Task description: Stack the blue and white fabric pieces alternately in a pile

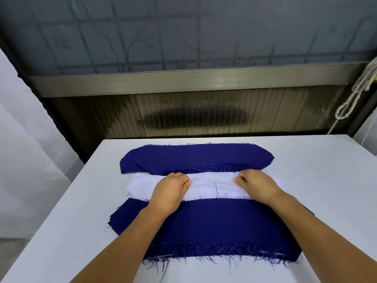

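Two blue stacks (195, 158) (214, 225), frayed, far and near on white table (316, 180); one white pile (208, 186) between. Left hand (171, 190) and right hand (257, 184) curled, pinching white fabric's far edge.

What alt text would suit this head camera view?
Two bare hands, left and right, pinch a white fabric piece on a white table. It lies between a far blue pile and a near blue pile.
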